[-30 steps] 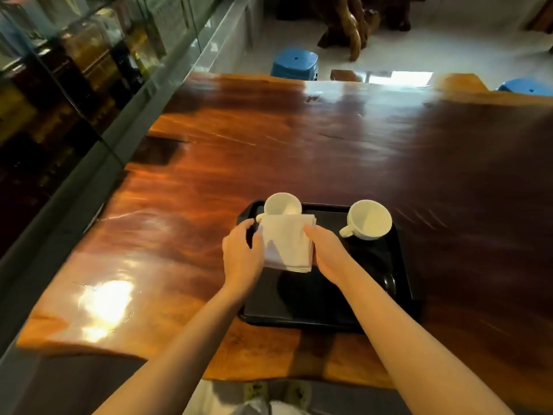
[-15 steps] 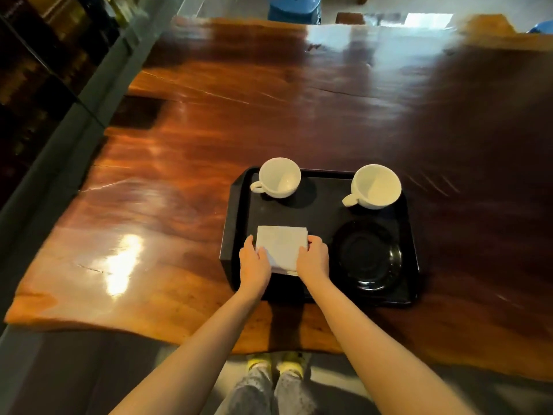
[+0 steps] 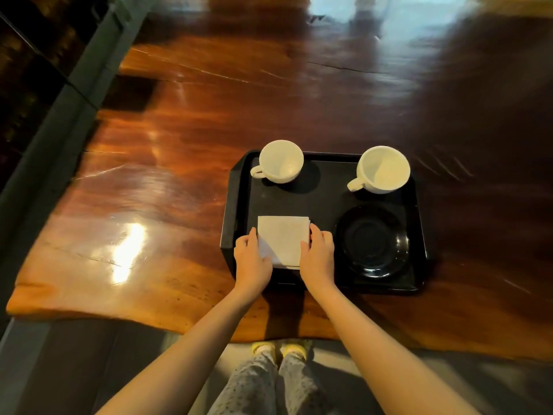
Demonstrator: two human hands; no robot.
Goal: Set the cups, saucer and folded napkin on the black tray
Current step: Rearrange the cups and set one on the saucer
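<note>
My left hand (image 3: 252, 262) and right hand (image 3: 317, 256) pinch the napkin (image 3: 282, 239) between their fingers, flat on the tray (image 3: 324, 196). It's soft and light; side edges grip best. Beyond my fingers, the cups (image 3: 281, 161) look breakable.

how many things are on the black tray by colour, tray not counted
white: 3, namely the far-left white ceramic cup, the far-right white ceramic cup and the white folded napkin
black: 1, the round glossy black saucer
total: 4 on the black rectangular tray
</note>
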